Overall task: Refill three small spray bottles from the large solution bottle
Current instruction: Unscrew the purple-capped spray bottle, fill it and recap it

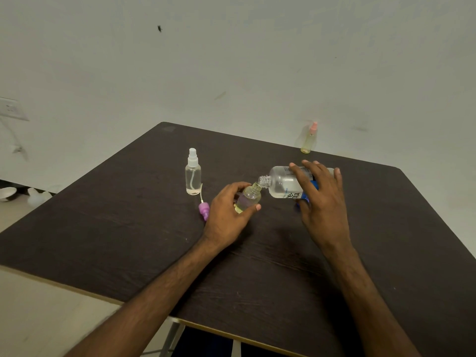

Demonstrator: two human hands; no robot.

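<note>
Looking down from the head view, a dark bench point(103, 228) is seen against a pale wall. The uncapped small spray bottle point(248, 198) is held near the bench centre by the left grip point(229, 210), with fingers and thumb curled round its body. It is tilted, and a little yellowish liquid is visible inside. The large solution bottle point(283, 182) is held by the right grip point(322, 199), fingers spread over its top and thumb below. It is tipped almost level, and its open neck is set against the small bottle's open neck. No stream can be made out. A purple spray cap point(204, 210) with its dip tube is laid flat just left of the left grip. A white-capped spray bottle point(193, 173) stands upright beside it. A pink-capped spray bottle point(309, 139) is placed at the far edge, well apart.
</note>
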